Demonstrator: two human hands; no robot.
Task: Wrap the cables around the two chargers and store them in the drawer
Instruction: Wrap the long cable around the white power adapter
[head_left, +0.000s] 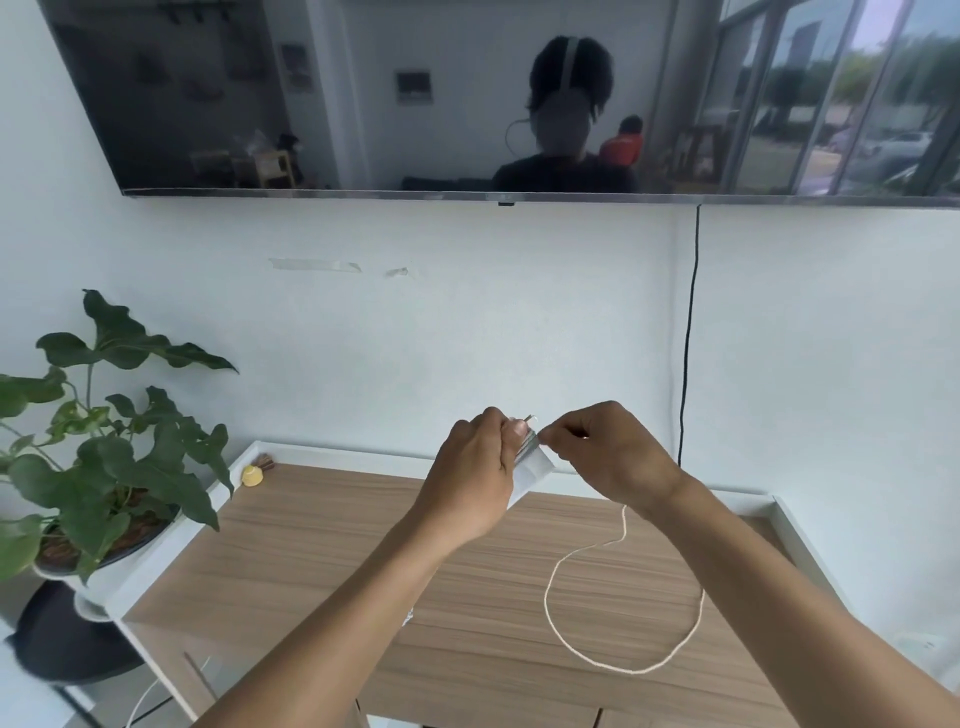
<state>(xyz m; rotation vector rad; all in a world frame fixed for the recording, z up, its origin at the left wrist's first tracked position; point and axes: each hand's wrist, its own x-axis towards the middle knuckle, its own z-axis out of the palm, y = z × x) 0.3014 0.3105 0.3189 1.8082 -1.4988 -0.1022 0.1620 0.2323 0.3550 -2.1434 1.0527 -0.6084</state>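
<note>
My left hand (475, 467) grips a white charger block (530, 475) and holds it up above the back of the wooden cabinet top (322, 551). Metal prongs stick out at the block's upper end. My right hand (608, 452) pinches the white cable right beside the block's top. From under my right wrist the white cable (597, 660) hangs down and lies in a wide loop on the cabinet top to the right. A small part of something pale shows beside my left forearm; I cannot tell what it is. No drawer is in sight.
A potted plant (104, 447) in a white pot stands on a dark stool at the left. A small yellow object (253, 475) lies at the cabinet's back left corner. A wall-mounted TV (363, 104) hangs above, with a black cord (688, 338) running down the wall.
</note>
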